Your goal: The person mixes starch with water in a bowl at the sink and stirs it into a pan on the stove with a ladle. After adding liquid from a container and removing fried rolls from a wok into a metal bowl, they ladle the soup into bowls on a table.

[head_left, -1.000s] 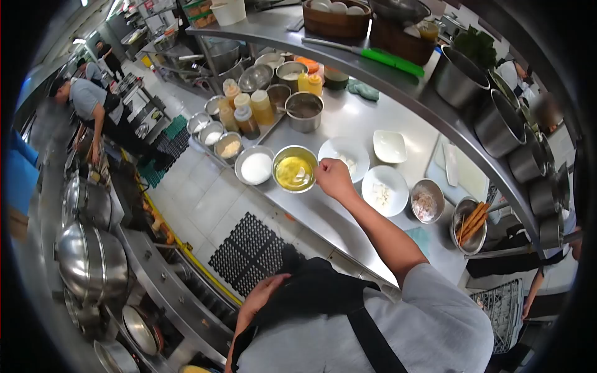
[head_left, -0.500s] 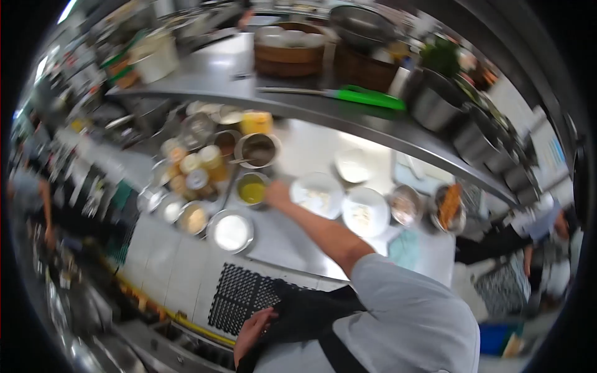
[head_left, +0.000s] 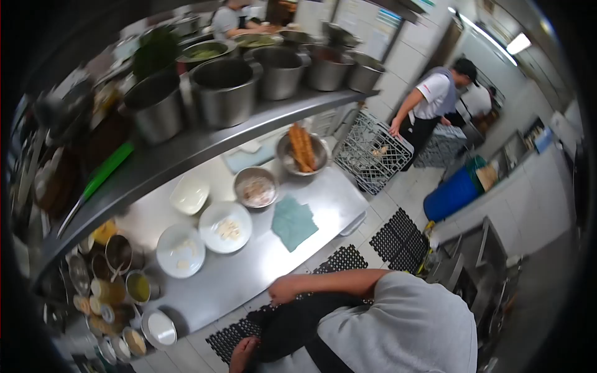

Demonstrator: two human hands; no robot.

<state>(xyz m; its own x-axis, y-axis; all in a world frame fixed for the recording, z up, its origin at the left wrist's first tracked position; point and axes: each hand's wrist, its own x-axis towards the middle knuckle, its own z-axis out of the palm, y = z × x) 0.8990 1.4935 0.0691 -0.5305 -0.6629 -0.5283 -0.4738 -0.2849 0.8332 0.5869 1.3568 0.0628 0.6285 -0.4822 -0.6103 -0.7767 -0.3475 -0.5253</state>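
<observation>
My right hand (head_left: 283,290) is in front of my apron, near the front edge of the steel counter (head_left: 217,303). Its fingers point down and are hidden, so their grip does not show. Low at my left side, my left hand (head_left: 243,352) hangs beside the black apron (head_left: 287,326), loosely bent and holding nothing visible. On the counter stand two white plates, one with pale pieces (head_left: 180,250) and one with pale flakes (head_left: 226,227). Nearest to my right hand lies a green cloth (head_left: 293,224). A metal bowl (head_left: 255,187) holds pinkish food, and another holds long golden-brown fried sticks (head_left: 301,148).
A shelf (head_left: 205,138) over the counter carries several metal pots (head_left: 225,93) and a green-handled utensil (head_left: 107,172). Pots and jars crowd the left end, beside a bowl of white powder (head_left: 163,327). At right, a person (head_left: 433,96) holds a grey rack (head_left: 373,152) near a blue bin (head_left: 449,193).
My right hand has come away from the bowl of yellow liquid and back toward my body. The view has turned right, bringing the person with the rack into clearer sight.
</observation>
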